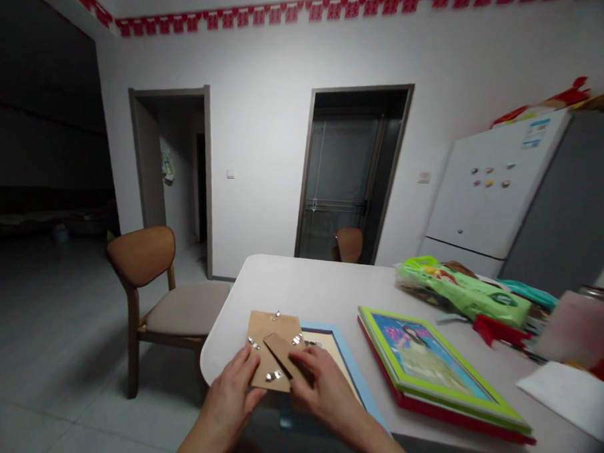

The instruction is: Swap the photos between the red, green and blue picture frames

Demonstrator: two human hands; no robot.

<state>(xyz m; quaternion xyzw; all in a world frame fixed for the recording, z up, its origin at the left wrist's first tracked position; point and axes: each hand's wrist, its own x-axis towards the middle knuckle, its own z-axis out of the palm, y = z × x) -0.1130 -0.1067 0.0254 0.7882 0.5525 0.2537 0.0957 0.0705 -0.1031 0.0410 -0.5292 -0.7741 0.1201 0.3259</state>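
Observation:
A brown cardboard frame backing (pixel 270 338) with small metal clips and a fold-out stand lies at the near left edge of the white table (pixel 319 287). My left hand (pixel 232 390) grips its lower left corner, fingers curled on it. My right hand (pixel 319 387) presses on the backing's stand and right side, fingers bent. Beneath and to the right sits a blue picture frame (pixel 349 362), partly covered by my right hand.
A green-framed picture (pixel 426 362) lies stacked on a red frame (pixel 454 417) to the right. Green snack bags (pixel 459 290), papers and clutter fill the table's right. A wooden chair (pixel 153 293) stands left of the table. A fridge (pixel 494 188) and two doorways are behind.

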